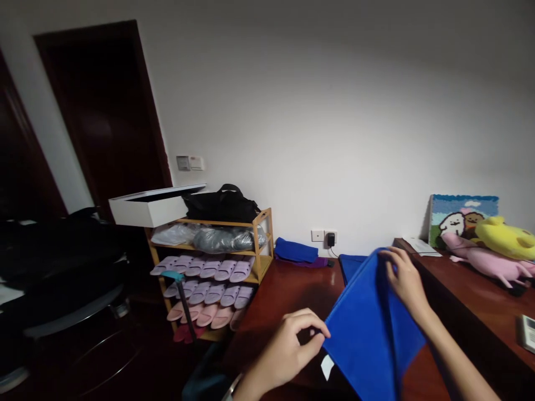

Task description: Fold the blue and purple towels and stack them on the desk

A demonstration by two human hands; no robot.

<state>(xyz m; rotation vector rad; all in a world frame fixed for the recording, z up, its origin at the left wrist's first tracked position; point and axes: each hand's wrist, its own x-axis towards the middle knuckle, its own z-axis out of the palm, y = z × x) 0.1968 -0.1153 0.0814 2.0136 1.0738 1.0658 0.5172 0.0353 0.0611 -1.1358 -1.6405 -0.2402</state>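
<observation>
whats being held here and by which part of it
A blue cloth: left fingers pinch its left corner, right fingers grip its top edge.

We hold our left hand (pixel 288 348) low, its wrist (pixel 248 384) near the bottom edge of the view, the index finger (pixel 308 321) arched over the thumb (pixel 311 350) so their tips come together in a pinch, a small gap showing behind them. Our right hand (pixel 403 278) is higher and farther forward, fingers bent and gripping toward the left. Our bare right forearm (pixel 455 345) slants up from the lower right, well apart from the left hand.
</observation>
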